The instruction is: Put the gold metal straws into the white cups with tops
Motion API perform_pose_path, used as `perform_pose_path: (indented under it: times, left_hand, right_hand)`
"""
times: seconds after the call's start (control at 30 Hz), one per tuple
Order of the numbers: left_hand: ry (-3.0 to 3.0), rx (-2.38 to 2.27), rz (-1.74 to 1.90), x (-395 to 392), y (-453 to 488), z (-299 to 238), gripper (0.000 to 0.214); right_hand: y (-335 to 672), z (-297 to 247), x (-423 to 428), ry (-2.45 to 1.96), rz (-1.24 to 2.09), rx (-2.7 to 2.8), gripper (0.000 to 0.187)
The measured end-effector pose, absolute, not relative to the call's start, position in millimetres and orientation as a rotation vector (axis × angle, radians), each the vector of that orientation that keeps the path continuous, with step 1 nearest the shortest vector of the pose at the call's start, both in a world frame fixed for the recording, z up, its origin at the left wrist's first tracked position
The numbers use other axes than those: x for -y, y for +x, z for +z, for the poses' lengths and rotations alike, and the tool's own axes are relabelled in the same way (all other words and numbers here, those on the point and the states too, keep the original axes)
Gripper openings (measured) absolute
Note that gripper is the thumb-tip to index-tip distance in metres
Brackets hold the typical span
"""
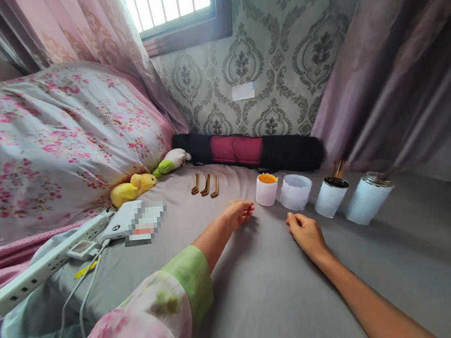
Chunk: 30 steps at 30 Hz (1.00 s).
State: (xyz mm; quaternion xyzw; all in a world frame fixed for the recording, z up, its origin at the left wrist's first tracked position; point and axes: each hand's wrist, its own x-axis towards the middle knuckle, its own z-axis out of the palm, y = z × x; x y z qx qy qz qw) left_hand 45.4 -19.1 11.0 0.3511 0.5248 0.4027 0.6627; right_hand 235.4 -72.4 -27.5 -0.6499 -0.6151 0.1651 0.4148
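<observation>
My left hand [240,214] is over the grey sheet with its fingers loosely bent and apart, holding nothing. Just to its right stands a white-wrapped cup [266,196] with an orange inside. My right hand [306,235] is curled closed; its fingertips are mostly hidden, so I cannot see whether anything is in them. Beyond it is a wide, low white-wrapped container [295,194]. A white-wrapped can [330,202] with thin sticks in it follows to the right, then a larger wrapped jar [366,204] with a shiny rim. Neither hand touches a container.
Three groups of gold bent tubes, like straws [205,185], lie left of the cups. A black-and-red roll [237,151] runs along the wall. Plush toys [132,188], a white device [123,220], a power strip [55,260] and cables are at left, beside floral bedding [60,136].
</observation>
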Motion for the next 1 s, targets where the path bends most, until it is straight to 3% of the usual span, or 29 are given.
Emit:
perform_pose_path:
  times: [0.17,0.4,0.67,1.0]
  left_hand:
    - [0.902,-1.339,0.928,8.1,37.5,10.8,0.01]
    - [1.066,-1.58,0.868,-5.5,17.7,15.9,0.033]
    - [1.221,-1.729,0.893,-17.1,-0.6,23.4,0.009]
    - [1.364,-1.847,0.864,-27.8,-13.5,29.7,0.005]
  right_hand:
    - [234.9,-26.0,73.8,-1.637,0.41,1.549,0.045]
    - [233.4,-28.4,74.0,-1.624,0.394,1.53,0.046]
    - [232.6,-30.3,74.3,-1.634,0.363,1.53,0.041]
    - [231.5,-27.8,77.2,-1.661,0.345,1.531,0.04]
